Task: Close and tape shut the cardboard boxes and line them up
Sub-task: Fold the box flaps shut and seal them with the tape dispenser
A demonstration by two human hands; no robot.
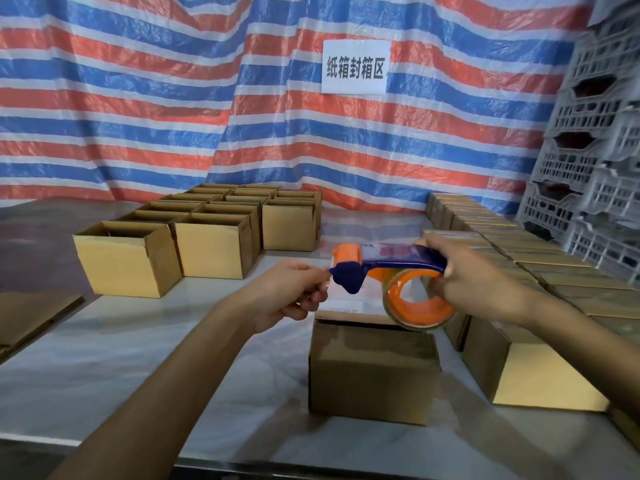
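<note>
Left hand (294, 294), right hand (476, 277) hold plastic tape dispenser (398, 259) over cardboard box (374, 375).

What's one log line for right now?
right hand: grips orange-and-blue plastic tape dispenser | left hand: pinches its front | brown cardboard box: beneath

right hand (462, 271): holds blue and orange tape gun (398, 268) over a brown box (374, 372) | left hand (294, 294): pinches its front end | left: open boxes (207, 244) on table (138, 348) | right: rows of shut boxes (519, 251)
</note>
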